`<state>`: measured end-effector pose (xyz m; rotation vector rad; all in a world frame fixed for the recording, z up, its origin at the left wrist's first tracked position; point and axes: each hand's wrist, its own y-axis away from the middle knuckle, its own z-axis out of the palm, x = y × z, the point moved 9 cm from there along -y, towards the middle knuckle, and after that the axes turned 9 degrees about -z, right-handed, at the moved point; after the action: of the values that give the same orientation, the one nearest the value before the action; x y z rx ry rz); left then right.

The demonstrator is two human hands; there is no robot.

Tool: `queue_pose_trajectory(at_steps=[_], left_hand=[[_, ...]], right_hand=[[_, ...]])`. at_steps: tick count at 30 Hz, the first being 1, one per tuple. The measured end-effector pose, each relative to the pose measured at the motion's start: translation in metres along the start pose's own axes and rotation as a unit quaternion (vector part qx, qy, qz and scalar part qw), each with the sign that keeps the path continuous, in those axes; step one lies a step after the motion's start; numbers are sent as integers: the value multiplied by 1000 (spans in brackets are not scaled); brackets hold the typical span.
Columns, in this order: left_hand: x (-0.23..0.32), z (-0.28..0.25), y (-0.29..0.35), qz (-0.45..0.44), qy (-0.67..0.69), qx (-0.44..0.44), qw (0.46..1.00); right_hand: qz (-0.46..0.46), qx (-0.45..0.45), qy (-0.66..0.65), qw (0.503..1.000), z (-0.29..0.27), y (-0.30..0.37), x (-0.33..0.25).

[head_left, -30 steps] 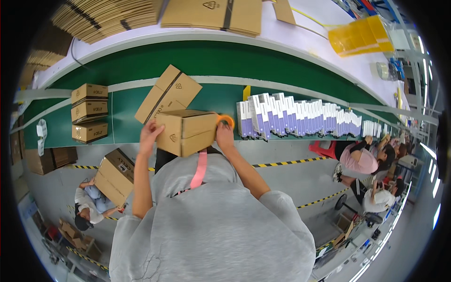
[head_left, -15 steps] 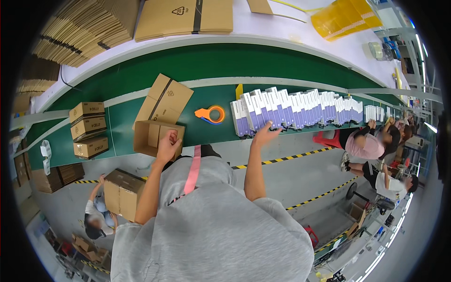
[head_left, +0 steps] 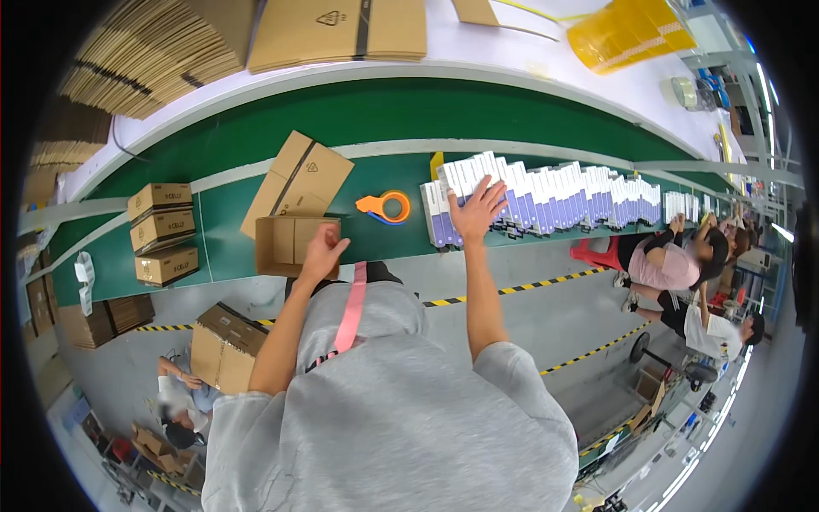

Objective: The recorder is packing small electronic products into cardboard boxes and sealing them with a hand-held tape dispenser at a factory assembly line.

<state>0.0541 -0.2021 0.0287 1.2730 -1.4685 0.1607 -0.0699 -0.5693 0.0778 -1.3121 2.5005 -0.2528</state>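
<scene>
A: Comparing with a moment ago, the orange ring-shaped tape dispenser (head_left: 386, 206) is seen released on the green belt (head_left: 222, 247), between the two hands, and the small open brown cardboard box (head_left: 294, 243) is set down with its mouth toward the person.

B: So the taping is judged to be done, and filling is taken up?

A: That is how it is read. The right hand (head_left: 478, 207) is stretched forward, arm nearly straight, fingers spread flat on the near end of the row of upright white-and-purple slim cartons (head_left: 546, 198); nothing is clasped yet.

B: And the left hand (head_left: 322, 249)?

A: It is raised at the box's near right edge, fingers loosely curled, touching the rim at most; whether the flap is pinched cannot be told.
</scene>
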Motion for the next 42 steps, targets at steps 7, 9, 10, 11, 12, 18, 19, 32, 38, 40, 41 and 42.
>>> queue_pose_trajectory(at_steps=[7,9,10,11,12,18,19,32,38,40,41,42], left_hand=[[-18,-51,25,9,18,64,998],[-20,-86,33,40,85,144,985],[2,-118,48,70,-19,254,964],[16,-140,66,90,-127,357,921],[6,-147,69,72,-126,372,917],[-86,-147,57,-39,-42,336,940],[-89,-145,57,-30,-18,315,948],[-98,-140,74,69,230,181,954],[-97,-138,78,9,301,150,942],[-94,-135,76,30,260,141,955],[-94,-135,74,29,254,140,956],[-95,-134,72,27,249,139,958]], right_hand=[[-90,-103,43,990,-10,-11,-27],[-119,-97,56,987,-13,-24,-25],[-112,-119,55,985,-8,-29,-14],[-108,-145,54,982,-2,-30,-5],[-105,-155,49,981,3,-31,5],[-130,-182,55,973,10,-35,-10],[-125,-173,44,976,4,-32,-19],[-486,-191,-400,753,-62,82,-400],[-524,-232,-227,788,-29,102,-389],[-503,-266,-171,805,-22,107,-386],[-500,-264,-171,807,-24,108,-387],[-493,-280,-159,808,-23,110,-387]])
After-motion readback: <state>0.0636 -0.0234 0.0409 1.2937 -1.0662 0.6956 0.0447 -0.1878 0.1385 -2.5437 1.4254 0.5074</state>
